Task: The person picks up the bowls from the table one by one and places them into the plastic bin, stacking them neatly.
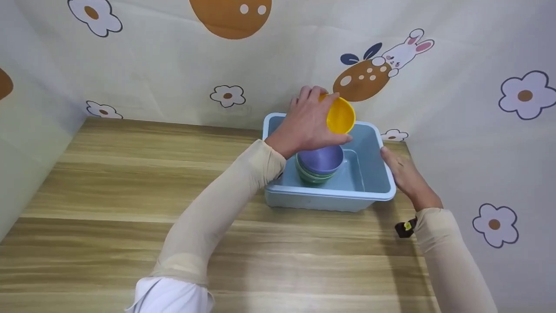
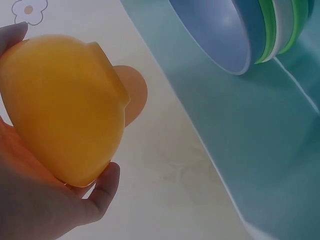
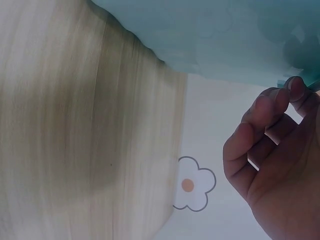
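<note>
In the head view my left hand [image 1: 308, 124] grips a yellow bowl [image 1: 341, 116] by its rim, above the back of a light blue plastic basin [image 1: 330, 201]. The left wrist view shows the yellow bowl [image 2: 65, 110] from outside, with the fingers and thumb of my left hand [image 2: 50, 205] at its edges. Inside the basin, at its left, stands a stack of bowls: a purple bowl [image 1: 322, 160] on top and green bowls [image 1: 313, 178] under it. My right hand [image 1: 404, 171] holds the basin's right rim; its fingers [image 3: 262, 112] curl under the edge.
A wood-grain table [image 1: 143, 182] carries the basin near its back right corner. Behind and to the right hangs a pale cloth [image 1: 160, 56] printed with flowers and a rabbit, close to the basin. A dark wrist device [image 1: 405, 228] sits by the right sleeve.
</note>
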Action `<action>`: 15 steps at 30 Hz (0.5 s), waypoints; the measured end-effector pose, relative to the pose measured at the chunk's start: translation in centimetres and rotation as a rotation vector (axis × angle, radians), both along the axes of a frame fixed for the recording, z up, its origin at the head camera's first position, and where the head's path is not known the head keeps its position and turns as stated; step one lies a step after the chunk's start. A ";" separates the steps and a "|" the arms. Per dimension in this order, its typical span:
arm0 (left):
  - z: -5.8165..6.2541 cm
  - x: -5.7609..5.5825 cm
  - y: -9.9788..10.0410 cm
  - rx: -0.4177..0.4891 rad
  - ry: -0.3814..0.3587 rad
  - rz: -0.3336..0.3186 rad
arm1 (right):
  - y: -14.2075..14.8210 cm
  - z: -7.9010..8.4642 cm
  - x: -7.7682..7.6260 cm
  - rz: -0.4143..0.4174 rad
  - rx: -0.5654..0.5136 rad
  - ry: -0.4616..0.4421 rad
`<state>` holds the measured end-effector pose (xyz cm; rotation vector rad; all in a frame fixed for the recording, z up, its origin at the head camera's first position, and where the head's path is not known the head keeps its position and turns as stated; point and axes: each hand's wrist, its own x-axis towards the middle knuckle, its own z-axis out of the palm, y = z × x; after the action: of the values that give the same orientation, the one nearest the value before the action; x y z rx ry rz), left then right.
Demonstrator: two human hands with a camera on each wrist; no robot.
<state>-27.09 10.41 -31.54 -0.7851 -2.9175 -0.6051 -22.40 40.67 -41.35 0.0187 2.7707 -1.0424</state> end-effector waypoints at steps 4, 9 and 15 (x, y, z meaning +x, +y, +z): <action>-0.2 -0.2 0.2 -0.011 -0.006 -0.023 | 0.0 0.1 0.1 -0.010 -0.013 -0.017; -0.9 -0.5 0.5 -0.034 -0.019 -0.072 | -0.1 -0.1 0.1 0.012 -0.027 0.027; -2.3 -0.8 0.9 -0.033 -0.055 -0.105 | 0.0 -0.2 0.0 0.030 -0.023 0.051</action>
<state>-27.91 11.33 -33.79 -0.9458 -2.9573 -0.5978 -22.36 40.65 -41.58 -0.0536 2.7945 -1.0816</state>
